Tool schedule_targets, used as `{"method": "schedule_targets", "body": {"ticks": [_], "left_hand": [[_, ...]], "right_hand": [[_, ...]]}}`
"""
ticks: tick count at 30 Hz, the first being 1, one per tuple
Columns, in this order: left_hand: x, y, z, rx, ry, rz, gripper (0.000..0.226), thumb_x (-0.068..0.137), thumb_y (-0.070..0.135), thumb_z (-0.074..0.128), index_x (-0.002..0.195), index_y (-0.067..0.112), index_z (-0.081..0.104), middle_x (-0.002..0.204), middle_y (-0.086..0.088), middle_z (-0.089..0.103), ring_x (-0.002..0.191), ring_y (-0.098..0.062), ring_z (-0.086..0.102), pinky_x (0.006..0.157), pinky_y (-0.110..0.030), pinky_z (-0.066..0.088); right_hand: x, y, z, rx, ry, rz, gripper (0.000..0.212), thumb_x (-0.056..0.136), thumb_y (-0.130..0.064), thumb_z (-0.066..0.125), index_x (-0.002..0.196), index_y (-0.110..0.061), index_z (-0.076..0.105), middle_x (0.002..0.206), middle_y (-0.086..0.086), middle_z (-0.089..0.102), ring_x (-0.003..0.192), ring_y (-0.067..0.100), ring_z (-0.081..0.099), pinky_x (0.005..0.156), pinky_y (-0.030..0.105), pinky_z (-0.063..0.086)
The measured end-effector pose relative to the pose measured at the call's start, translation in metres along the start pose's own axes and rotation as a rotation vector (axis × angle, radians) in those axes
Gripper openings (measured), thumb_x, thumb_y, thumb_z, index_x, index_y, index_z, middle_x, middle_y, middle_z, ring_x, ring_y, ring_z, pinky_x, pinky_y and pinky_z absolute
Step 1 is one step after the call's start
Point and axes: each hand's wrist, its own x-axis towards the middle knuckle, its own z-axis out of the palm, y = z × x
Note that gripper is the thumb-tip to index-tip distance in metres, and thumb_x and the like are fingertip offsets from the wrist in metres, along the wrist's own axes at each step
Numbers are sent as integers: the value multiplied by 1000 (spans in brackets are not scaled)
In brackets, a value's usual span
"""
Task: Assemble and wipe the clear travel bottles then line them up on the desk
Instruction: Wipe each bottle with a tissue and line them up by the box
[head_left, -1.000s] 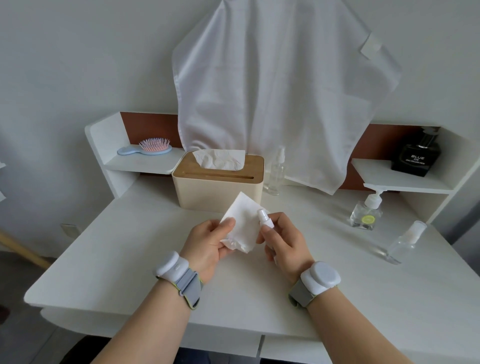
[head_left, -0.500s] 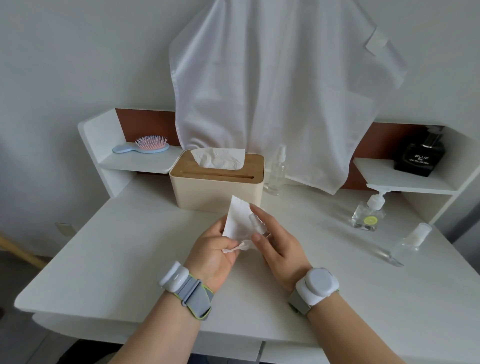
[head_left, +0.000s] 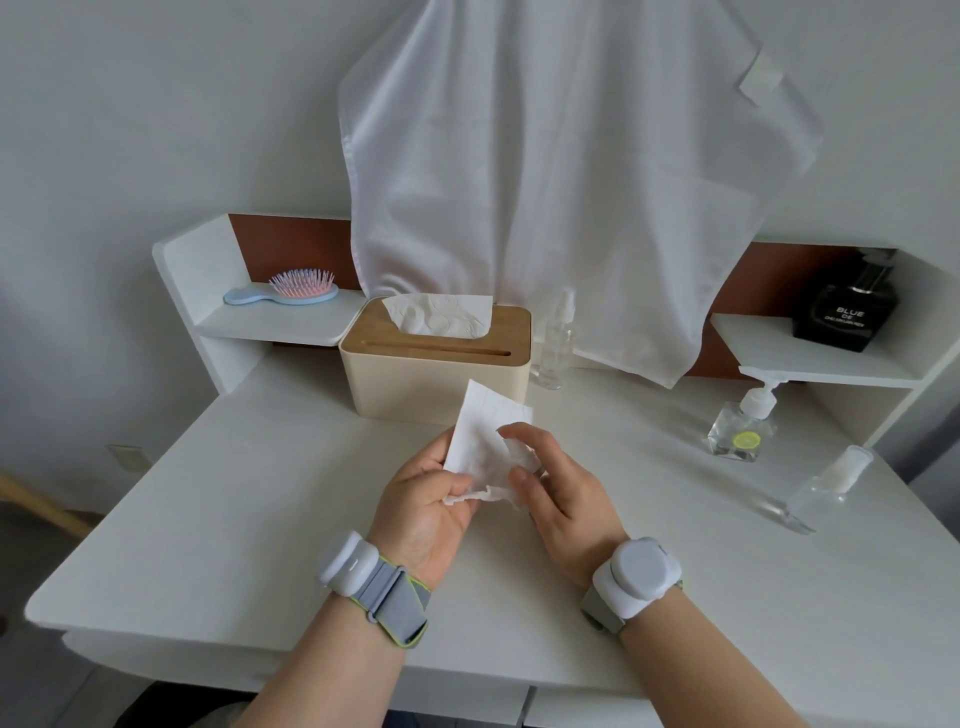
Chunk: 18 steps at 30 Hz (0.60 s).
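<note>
Head view, then: what takes up the most space?

— A white desk (head_left: 218, 519), its near edge running under both forearms. A white cloth (head_left: 545, 171) hangs on the wall above it, and low shelves (head_left: 280, 327) stand along the back at left and right.

— And along the edges?

— A tissue box (head_left: 434, 371) with a wooden lid sits at the back, centre. A tall clear spray bottle (head_left: 556, 343) stands upright just beside it on the right. A pump bottle (head_left: 743, 426) stands near the right shelf, and a clear travel bottle (head_left: 826, 488) lies on its side close to the desk's right edge. A black perfume bottle (head_left: 847, 312) is on the right shelf, a hairbrush (head_left: 283, 291) on the left one.

— Open room?

— The whole left half of the desk in front of the box is bare, as is the strip between the hands and the pump bottle.

— The hands?

— The left hand (head_left: 421, 499) grips a white tissue (head_left: 483, 441), fingers curled round its lower edge. The right hand (head_left: 561, 488) is curled against the tissue's other side; a small bottle (head_left: 519, 451) is mostly wrapped there, held above the desk's middle, and only a glint of it shows.
</note>
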Motion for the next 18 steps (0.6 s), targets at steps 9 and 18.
{"method": "schedule_targets", "body": {"ticks": [9,18], "left_hand": [[1,-2,-2,-30,25,1,58,69,-8,40,125,-6,55,116,-30,60,105,-37,59,81,-35,53],[1,-5,-4,-36,33,17,57,68,-9,41,121,-1,61,113,-24,66,102,-33,64,79,-34,54]], "right_hand": [[0,0,-1,-47,45,16,29,97,-30,43,126,-34,45,79,-21,51,70,-1,52,66,19,39],[1,1,-3,-38,115,69,53,100,-27,45,142,-55,26,98,-20,52,79,-4,50,75,7,37]]}}
